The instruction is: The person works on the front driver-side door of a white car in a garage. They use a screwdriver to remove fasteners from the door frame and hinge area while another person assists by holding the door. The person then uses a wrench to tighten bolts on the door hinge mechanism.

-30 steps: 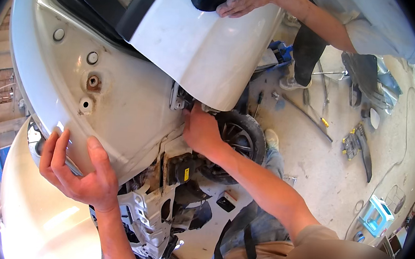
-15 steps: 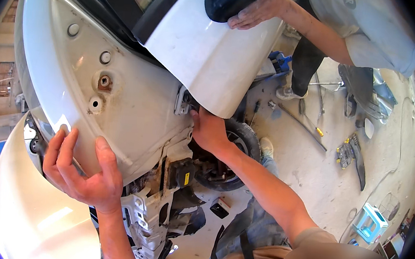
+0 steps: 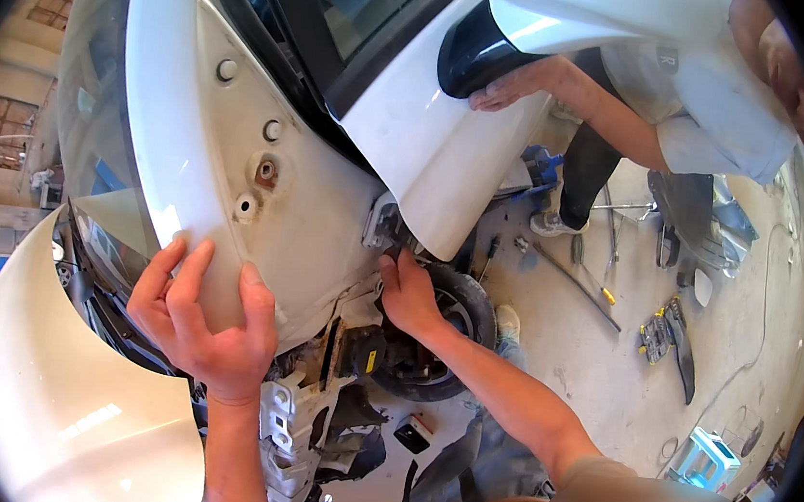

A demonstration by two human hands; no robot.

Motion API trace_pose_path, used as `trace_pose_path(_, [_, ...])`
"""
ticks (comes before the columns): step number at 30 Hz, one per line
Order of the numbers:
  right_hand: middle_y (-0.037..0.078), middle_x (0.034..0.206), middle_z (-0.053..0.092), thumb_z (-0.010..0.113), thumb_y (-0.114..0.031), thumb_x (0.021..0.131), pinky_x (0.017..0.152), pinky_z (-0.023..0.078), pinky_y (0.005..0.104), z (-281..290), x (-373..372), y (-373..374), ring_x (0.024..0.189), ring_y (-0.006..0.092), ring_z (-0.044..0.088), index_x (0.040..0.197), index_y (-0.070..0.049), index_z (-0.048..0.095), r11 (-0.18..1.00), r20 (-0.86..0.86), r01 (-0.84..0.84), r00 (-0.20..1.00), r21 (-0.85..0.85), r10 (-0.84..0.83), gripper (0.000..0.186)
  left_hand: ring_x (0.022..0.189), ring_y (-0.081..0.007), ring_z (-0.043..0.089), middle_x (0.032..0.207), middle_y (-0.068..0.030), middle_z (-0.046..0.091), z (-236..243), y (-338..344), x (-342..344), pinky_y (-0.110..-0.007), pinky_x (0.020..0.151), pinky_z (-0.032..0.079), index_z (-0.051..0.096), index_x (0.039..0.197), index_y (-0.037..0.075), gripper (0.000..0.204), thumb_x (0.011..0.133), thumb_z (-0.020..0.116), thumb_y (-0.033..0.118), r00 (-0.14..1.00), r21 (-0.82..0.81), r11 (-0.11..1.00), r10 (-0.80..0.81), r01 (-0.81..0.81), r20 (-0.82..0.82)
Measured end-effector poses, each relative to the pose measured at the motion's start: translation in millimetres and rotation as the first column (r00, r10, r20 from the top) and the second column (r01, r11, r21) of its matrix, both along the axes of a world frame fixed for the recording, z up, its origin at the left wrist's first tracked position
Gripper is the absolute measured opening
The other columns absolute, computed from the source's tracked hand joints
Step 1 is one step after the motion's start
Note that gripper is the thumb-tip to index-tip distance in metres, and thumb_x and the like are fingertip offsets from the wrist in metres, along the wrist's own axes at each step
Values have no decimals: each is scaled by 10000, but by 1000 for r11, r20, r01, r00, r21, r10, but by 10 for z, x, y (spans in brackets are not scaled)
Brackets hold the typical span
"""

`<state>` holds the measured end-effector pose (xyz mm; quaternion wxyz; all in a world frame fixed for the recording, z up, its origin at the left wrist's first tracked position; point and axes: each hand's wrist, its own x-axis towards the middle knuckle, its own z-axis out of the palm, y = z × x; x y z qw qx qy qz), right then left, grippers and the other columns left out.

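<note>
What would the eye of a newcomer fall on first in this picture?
Probably the glossy white car door at upper centre, where a co-worker's bare hand touches the rounded black side mirror. Then comes the person's bare left hand, left of centre, spread on the white metal body panel, and bare right hand near the door's lower corner.

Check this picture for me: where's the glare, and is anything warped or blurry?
Head view: bright glare on the car body just above the left hand, fainter reflections on the lower-left white panel; head view: fisheye bending, black corners; head view: smooth blurred oval by the tan sleeve.
</note>
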<state>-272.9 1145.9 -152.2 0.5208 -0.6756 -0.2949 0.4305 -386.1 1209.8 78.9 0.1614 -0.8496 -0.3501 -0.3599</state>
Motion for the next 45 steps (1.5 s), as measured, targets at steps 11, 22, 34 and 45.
trace_pose_path(11, [340,1108,596,615,-121,904,916,426,562,-229,141,194,1058,532,547,1175,113,550,975,535,133,819,177,-209,364,1127,-325,531,1219,-149,563,18,-2,-1,-432,977,449,658,1119,34,386,745,747,64,999,-6,1000,-30,30,21])
trace_pose_path(22, [389,1114,593,593,-150,932,943,441,561,-208,118,161,1080,549,557,1269,128,455,989,586,85,798,123,-141,458,1033,-316,522,1176,-155,574,28,20,6,-388,787,470,671,1093,54,379,726,755,97,997,54,996,-66,64,38])
trace_pose_path(34, [267,767,610,504,-246,1033,663,463,502,-75,-250,12,768,483,621,1123,-6,500,974,-347,212,922,86,-170,257,1032,-321,529,1173,-155,580,58,20,4,-394,818,468,670,1089,53,374,730,759,112,998,92,994,-56,56,2])
trace_pose_path(45, [380,1007,604,493,-156,1006,908,458,539,-377,132,136,1044,569,551,1263,80,435,989,331,30,940,146,-77,354,1054,-324,530,1182,-164,565,42,-17,26,-402,831,473,668,1101,29,384,730,743,93,999,70,996,-46,46,-9])
